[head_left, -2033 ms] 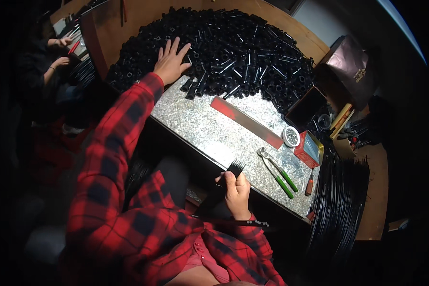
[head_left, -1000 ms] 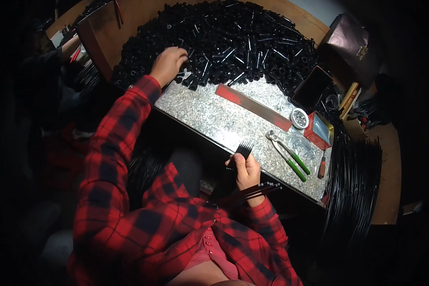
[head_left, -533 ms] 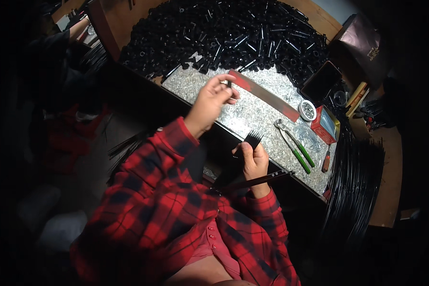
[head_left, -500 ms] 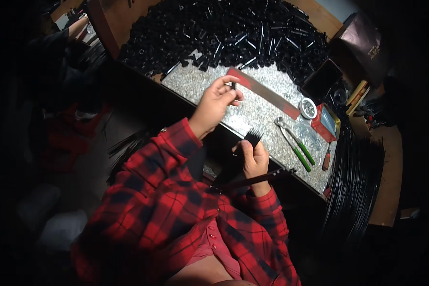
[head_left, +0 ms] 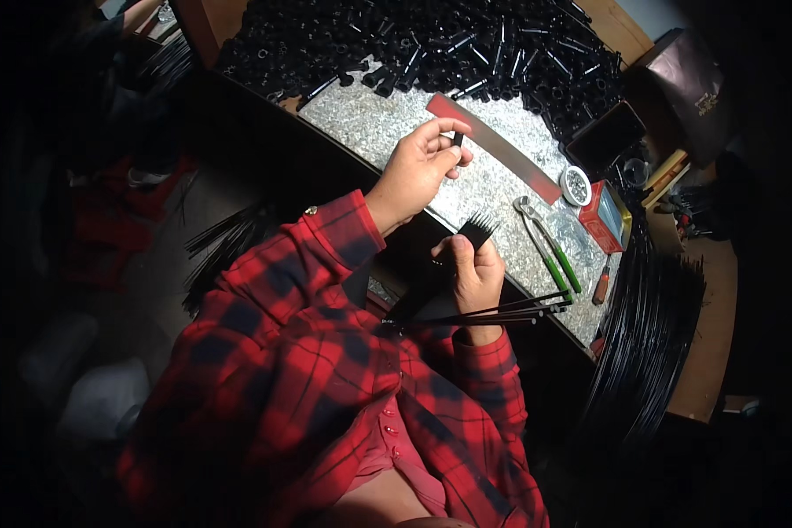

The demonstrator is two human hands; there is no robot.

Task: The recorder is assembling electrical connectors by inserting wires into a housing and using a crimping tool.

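Note:
My left hand [head_left: 421,169] is raised over the speckled worktop [head_left: 348,123], pinching a small black tubular piece [head_left: 458,139] between thumb and fingertips. Closer to my body, my right hand [head_left: 478,275] is closed round a bundle of thin black rods [head_left: 479,227], their tips fanned out above the thumb. Several longer black rods [head_left: 502,313] cross just over my right wrist; where they start is hidden. Beyond my left hand lies a flat metal strip [head_left: 506,154] with red ends. Right of my right hand rest pliers [head_left: 546,246] with green handles.
A big heap of black tubular parts [head_left: 387,44] covers the far side. At the right are a round white tub [head_left: 575,186], a red box [head_left: 600,216], a small tool with a brown handle [head_left: 602,286], a dark phone-like slab [head_left: 605,136] and long black rods [head_left: 647,334].
My left hand has shifted slightly right and away from me with the small black piece. The view has moved a little, and the rods by my right wrist have spread apart.

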